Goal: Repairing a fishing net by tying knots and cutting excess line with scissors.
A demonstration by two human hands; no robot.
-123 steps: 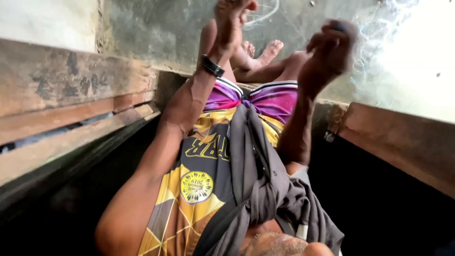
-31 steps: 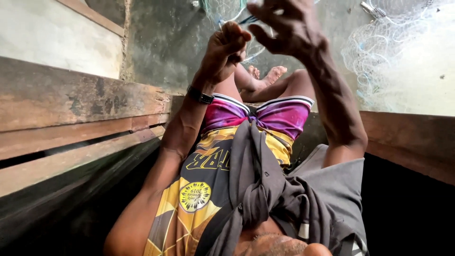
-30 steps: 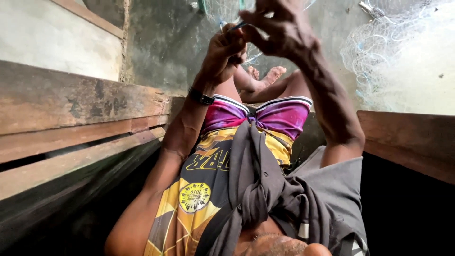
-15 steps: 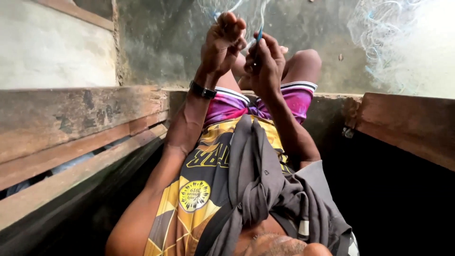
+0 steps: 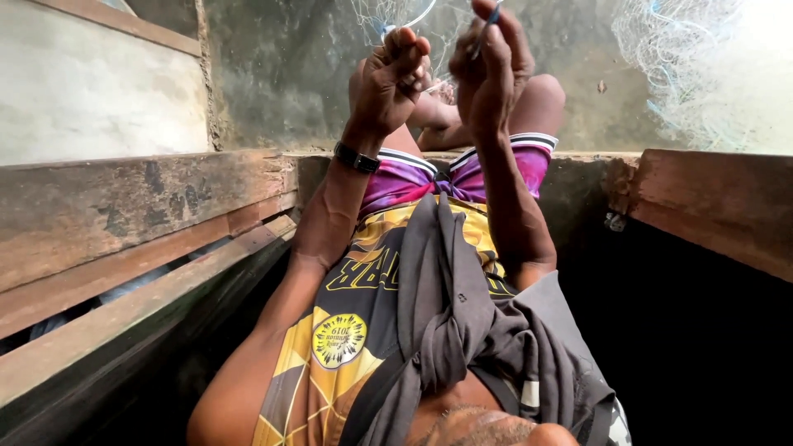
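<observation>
Both hands are raised in front of me over my knees. My right hand (image 5: 489, 66) pinches a thin blue netting needle (image 5: 487, 18) that points up out of the fingers. Close beside it, my left hand (image 5: 388, 78), with a black wristband, has its fingers curled on fine white strands of a fishing net (image 5: 388, 12). The strands run up out of the top of the picture. More pale net (image 5: 686, 58) lies heaped at the top right on the concrete floor.
I sit on a wooden bench; its plank rail (image 5: 124, 215) runs along the left and another plank (image 5: 710, 206) juts in at the right. A grey cloth (image 5: 462, 322) hangs over my yellow shirt. Dark space lies under the planks.
My right hand has come left from its raised position to sit beside the left hand; both now work close together on the net. The view tilted slightly.
</observation>
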